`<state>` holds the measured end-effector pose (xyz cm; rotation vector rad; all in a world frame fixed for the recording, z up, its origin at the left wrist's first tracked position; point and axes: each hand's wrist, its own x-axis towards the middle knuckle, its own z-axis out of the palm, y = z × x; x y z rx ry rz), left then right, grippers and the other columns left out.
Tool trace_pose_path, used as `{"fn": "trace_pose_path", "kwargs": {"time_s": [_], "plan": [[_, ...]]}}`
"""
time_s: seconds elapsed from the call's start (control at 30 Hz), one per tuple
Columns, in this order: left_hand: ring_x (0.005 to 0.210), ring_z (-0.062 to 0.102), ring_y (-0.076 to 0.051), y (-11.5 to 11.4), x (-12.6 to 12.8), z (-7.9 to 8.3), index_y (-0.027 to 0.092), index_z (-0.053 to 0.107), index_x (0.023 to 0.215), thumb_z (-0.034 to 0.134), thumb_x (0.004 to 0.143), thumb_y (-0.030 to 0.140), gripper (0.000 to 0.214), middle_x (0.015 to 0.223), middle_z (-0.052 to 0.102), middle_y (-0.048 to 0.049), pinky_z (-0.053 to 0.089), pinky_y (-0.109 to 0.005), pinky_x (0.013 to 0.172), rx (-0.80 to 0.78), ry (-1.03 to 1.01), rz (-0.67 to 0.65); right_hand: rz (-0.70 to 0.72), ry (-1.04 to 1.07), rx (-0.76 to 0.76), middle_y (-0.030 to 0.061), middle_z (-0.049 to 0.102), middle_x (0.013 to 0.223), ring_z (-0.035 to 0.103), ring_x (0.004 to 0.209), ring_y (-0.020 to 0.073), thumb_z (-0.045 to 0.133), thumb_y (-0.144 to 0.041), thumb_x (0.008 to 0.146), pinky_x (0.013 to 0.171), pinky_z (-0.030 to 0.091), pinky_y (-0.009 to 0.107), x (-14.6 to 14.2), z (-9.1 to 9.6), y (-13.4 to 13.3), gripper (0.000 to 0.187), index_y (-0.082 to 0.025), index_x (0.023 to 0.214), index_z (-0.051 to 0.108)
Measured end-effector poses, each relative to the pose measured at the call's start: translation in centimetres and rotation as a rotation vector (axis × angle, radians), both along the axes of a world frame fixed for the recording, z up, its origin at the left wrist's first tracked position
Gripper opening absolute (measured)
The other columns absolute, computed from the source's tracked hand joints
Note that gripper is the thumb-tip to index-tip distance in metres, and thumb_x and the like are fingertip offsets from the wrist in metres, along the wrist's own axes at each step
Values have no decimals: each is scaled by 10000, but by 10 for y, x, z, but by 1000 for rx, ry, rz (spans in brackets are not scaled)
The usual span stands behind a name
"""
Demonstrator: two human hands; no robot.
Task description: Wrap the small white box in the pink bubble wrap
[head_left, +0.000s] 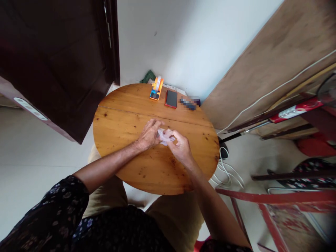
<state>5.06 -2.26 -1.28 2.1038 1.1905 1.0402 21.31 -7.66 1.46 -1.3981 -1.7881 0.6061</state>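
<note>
A small crumpled piece of thin, whitish see-through plastic is between my hands, over the middle of the round wooden table. My right hand pinches its right side between the thumb and bent fingers. On the other side, my left hand has the plastic's left edge between its thumb and forefinger, while its other fingers reach forward above the tabletop. Whether anything lies inside the plastic cannot be made out.
Along the table's far side are an orange tape dispenser, a dark-screened phone with a red edge and a blurred dark item. A white cable coils on the floor at right, near a red wooden frame. A dark door stands left.
</note>
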Motion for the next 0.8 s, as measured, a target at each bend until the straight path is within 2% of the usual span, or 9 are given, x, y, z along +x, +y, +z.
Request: {"fn": "trace_pose_path", "kwargs": {"time_s": [0.1,0.2,0.27,0.33,0.47,0.57,0.63,0.73,0.8], "plan": [[980,598,-227,5,-2,-2,198,600,985,718,737,204,276,1024,632,-59,496,-397,915,28,-23,-107,7,0,86,61,738,1105,683,1076,234,559,-318,878,955,526,382,-2,-11,-8,61,-261,870,581],[817,584,-177,7,-12,3,195,595,888,677,721,165,189,872,618,-20,491,-330,793,-52,-35,-218,66,17,208,95,726,1170,667,1172,228,537,-264,904,1023,511,397,-3,-20,-10,40,-259,904,577],[800,584,-167,6,-21,8,195,603,903,679,705,179,212,894,613,-18,488,-310,756,-95,-56,-300,103,-4,296,113,727,1169,663,1195,229,529,-226,914,1030,512,404,-3,-26,-10,59,-253,911,581],[886,603,-195,4,-27,10,205,613,980,717,666,196,331,959,621,-26,496,-326,795,-96,-34,-369,119,-46,392,116,730,1169,665,1200,231,533,-189,909,1019,521,406,-2,-31,-8,82,-249,925,588],[1044,606,-239,4,-27,3,202,597,1071,703,650,144,438,1071,625,-64,487,-371,909,-33,-52,-369,141,-104,525,106,728,1202,664,1209,232,544,-117,869,1018,528,408,0,-39,-4,188,-248,991,600],[988,620,-216,6,-20,-3,189,600,1032,706,654,139,395,1041,633,-65,491,-346,871,1,-129,-354,139,-106,517,97,730,1205,664,1210,233,529,-107,864,1021,529,411,0,-39,-4,207,-254,985,610],[911,616,-191,6,-15,-4,179,609,981,751,638,194,372,982,639,-51,487,-319,823,-8,-188,-326,124,-64,477,88,740,1174,680,1174,233,527,-133,870,1010,532,405,0,-34,-4,169,-256,942,618],[751,568,-136,4,-13,1,166,611,929,747,665,292,323,852,623,-11,461,-264,705,-197,-239,-277,67,38,316,64,755,1078,708,1055,229,547,-204,861,942,547,375,2,-23,-1,112,-245,915,636],[685,534,-117,1,-15,8,161,609,910,705,709,328,278,791,607,6,428,-237,640,-347,-208,-238,11,91,149,31,746,913,706,864,209,576,-267,834,794,556,334,4,-16,6,99,-233,898,644]]}}
